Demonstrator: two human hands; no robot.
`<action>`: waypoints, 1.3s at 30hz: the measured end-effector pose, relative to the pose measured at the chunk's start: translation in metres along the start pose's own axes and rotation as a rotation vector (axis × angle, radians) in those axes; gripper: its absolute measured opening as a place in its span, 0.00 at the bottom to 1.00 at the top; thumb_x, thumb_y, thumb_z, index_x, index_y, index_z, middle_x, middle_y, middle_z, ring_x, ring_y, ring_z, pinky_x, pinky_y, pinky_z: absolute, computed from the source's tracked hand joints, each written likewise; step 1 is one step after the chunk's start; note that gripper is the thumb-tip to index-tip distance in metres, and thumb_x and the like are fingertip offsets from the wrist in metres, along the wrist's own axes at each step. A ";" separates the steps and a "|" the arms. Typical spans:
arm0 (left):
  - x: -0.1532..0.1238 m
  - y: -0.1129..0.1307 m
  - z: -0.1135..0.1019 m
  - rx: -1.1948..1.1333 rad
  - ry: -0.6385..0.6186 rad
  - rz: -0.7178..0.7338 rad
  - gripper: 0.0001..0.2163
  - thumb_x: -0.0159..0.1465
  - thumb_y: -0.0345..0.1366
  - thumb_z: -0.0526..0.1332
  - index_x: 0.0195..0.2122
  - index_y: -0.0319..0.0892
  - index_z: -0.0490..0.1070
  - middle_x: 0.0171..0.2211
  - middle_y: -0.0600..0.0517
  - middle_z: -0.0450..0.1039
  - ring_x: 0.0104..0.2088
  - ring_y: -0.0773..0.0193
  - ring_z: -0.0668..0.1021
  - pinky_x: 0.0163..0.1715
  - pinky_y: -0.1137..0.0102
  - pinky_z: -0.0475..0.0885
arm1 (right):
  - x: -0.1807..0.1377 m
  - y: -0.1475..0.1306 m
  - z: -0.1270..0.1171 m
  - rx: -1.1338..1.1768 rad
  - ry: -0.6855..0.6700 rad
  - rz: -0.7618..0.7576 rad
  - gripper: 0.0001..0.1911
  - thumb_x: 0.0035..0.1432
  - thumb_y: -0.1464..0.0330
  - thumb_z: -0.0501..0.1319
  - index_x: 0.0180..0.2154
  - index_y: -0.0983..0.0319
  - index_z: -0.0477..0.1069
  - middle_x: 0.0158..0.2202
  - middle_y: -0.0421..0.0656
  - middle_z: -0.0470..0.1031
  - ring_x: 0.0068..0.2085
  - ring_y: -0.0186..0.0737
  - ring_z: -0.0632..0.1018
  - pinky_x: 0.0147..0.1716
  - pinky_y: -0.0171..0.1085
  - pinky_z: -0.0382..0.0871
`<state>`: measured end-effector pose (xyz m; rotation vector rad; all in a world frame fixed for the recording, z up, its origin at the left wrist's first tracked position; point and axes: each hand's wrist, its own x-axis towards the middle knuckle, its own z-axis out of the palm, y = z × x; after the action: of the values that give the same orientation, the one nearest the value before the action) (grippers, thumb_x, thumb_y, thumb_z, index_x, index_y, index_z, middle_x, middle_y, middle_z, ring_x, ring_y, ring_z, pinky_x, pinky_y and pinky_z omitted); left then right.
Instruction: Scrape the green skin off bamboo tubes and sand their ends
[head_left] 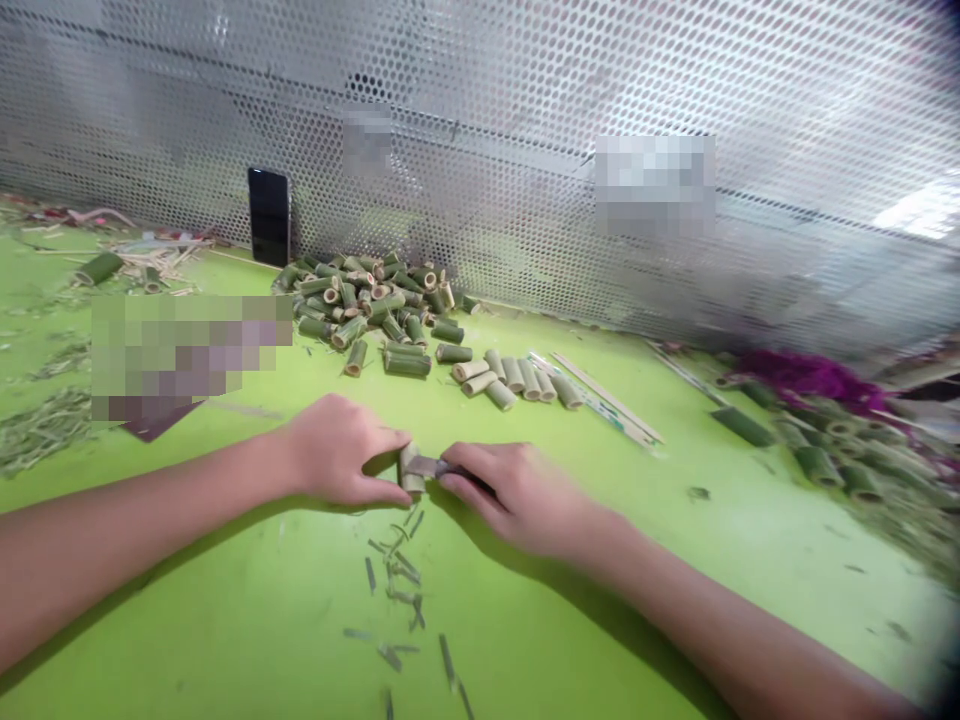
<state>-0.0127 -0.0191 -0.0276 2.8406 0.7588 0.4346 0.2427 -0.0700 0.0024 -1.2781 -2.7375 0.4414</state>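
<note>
Down on the table, both forearms lie nearly flat and angle inward, so the 2 hands meet mid-table. The left hand sits knuckles-up, thumb and fingers closed around a short bamboo piece standing on the table. The right hand is closed on a knife, blade against the piece's side. Shavings lie just below. Farther back, a pile of green pieces lies loose.

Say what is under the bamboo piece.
The bamboo piece, held by the left hand and met by the right hand's knife, seems to rest on the green table; fingers hide its base.
</note>
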 end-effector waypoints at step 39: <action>0.003 0.005 -0.003 -0.239 -0.022 -0.137 0.18 0.59 0.55 0.66 0.30 0.44 0.72 0.21 0.58 0.67 0.21 0.65 0.67 0.23 0.70 0.56 | 0.007 0.000 0.011 -0.175 0.147 -0.047 0.17 0.77 0.62 0.49 0.40 0.62 0.71 0.30 0.41 0.75 0.27 0.35 0.72 0.28 0.36 0.55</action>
<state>-0.0088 -0.0214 -0.0226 2.5514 0.8303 0.4401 0.2359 -0.0674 -0.0087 -1.2255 -2.7235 0.1011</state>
